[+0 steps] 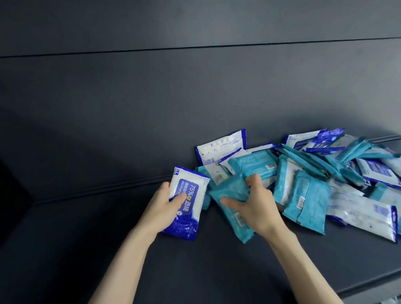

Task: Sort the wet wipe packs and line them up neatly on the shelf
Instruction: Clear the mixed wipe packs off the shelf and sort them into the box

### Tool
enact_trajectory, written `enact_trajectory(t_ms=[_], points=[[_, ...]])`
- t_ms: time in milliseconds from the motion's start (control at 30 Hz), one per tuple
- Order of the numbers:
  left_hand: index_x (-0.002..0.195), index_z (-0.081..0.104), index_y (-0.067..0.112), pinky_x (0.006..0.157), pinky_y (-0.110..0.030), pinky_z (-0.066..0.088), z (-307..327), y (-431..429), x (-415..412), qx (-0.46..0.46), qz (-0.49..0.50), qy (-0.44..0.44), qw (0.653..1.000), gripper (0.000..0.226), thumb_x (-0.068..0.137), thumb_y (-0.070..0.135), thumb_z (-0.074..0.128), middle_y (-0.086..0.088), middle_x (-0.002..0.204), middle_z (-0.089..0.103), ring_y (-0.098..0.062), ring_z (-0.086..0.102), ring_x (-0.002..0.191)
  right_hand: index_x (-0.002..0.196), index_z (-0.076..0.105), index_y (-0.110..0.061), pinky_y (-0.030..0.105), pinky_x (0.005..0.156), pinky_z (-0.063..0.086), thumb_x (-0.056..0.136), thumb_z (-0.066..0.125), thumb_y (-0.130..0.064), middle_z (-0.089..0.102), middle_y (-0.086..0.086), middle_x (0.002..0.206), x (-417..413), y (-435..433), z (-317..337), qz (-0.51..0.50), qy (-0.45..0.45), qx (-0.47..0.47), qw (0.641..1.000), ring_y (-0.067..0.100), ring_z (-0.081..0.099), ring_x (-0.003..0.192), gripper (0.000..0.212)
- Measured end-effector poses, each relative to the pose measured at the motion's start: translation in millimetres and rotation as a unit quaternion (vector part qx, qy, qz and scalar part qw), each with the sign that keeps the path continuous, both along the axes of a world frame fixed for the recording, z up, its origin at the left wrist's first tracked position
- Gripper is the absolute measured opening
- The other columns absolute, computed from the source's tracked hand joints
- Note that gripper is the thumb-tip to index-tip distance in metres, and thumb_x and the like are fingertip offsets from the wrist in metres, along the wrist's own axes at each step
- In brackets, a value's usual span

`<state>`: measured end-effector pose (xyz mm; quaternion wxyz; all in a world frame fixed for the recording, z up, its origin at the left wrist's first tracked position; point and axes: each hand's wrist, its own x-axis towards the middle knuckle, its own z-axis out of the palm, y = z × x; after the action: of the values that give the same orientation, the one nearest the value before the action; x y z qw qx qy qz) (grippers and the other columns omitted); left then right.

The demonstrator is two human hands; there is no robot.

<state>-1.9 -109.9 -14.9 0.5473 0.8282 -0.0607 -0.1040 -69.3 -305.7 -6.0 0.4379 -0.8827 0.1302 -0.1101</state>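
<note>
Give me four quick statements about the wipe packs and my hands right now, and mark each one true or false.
1. The left hand holds a white-and-blue pack. True.
2. The right hand is empty. False: it grips a teal pack.
3. The packs stand in a neat row on the shelf. False: they lie in a loose pile.
4. One white pack leans upright against the back wall. True.

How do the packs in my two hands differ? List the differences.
Colour: the white-and-blue pack in the left hand against the teal pack in the right hand. Face: the white-and-blue pack shows a large 75% label; the teal pack shows a small barcode. Both are flat soft packs, each gripped by one hand.
</note>
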Motion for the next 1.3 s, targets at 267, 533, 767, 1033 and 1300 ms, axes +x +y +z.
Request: enact_trajectory(t_ms=[267, 533, 767, 1033, 1300], points=[[0.098, 0.050, 0.007, 0.088, -0.040, 0.047, -12.3, -27.2, 29.5, 0.077, 0.009, -0.036, 0.996, 0.034, 0.085, 0.033, 0.068, -0.007, 0.106, 0.050, -0.022, 0.056, 0.098, 0.112, 0.039, -0.001, 0.039, 0.088, 0.038, 0.096, 0.049, -0.027, 0.052, 0.016, 0.121, 32.4, 32.1, -12.6, -0.056, -0.045, -0.136, 0.988, 0.035, 0.042, 0.110, 0.032], [0.095, 0.064, 0.003, 0.066, -0.033, 0.056, 1.7, -14.0, 28.1, -0.121, 0.024, 0.121, 0.985, 0.024, 0.075, -0.006, 0.072, -0.014, 0.088, 0.072, -0.023, 0.070, 0.077, 0.116, 0.037, -0.005, 0.035, 0.098, 0.027, 0.096, 0.051, -0.033, 0.047, 0.008, 0.123, 38.9, 27.7, -16.2, -0.019, -0.008, -0.089, 0.996, 0.027, 0.033, 0.115, 0.037], [0.103, 0.064, 0.008, 0.069, -0.035, 0.058, 6.3, 3.1, 8.3, -0.239, 0.009, 0.154, 0.959, 0.019, 0.085, 0.001, 0.065, -0.012, 0.092, 0.074, -0.023, 0.071, 0.079, 0.109, 0.039, -0.011, 0.036, 0.093, 0.041, 0.092, 0.060, -0.027, 0.054, 0.002, 0.111, 37.0, 30.0, -20.8, 0.041, -0.047, 0.049, 0.997, 0.019, 0.052, 0.106, 0.032], [0.111, 0.061, 0.013, 0.065, -0.036, 0.057, 13.8, 20.3, -23.1, -0.305, 0.043, 0.118, 0.944, 0.028, 0.084, 0.006, 0.066, -0.009, 0.094, 0.074, -0.023, 0.072, 0.081, 0.105, 0.043, -0.017, 0.032, 0.072, 0.057, 0.085, 0.069, -0.016, 0.061, 0.013, 0.112, 35.5, 35.7, -14.9, 0.090, -0.006, 0.311, 0.946, 0.018, 0.066, 0.088, 0.033], [0.106, 0.065, 0.012, 0.068, -0.036, 0.058, 28.0, 7.3, -64.5, -0.310, 0.003, 0.089, 0.947, 0.036, 0.072, 0.019, 0.070, -0.009, 0.095, 0.074, -0.024, 0.071, 0.086, 0.116, 0.057, -0.007, 0.042, 0.086, 0.055, 0.069, 0.082, -0.018, 0.068, 0.012, 0.112, -11.8, 17.3, 8.4, 0.083, -0.017, 0.465, 0.881, 0.029, 0.067, 0.102, 0.055]])
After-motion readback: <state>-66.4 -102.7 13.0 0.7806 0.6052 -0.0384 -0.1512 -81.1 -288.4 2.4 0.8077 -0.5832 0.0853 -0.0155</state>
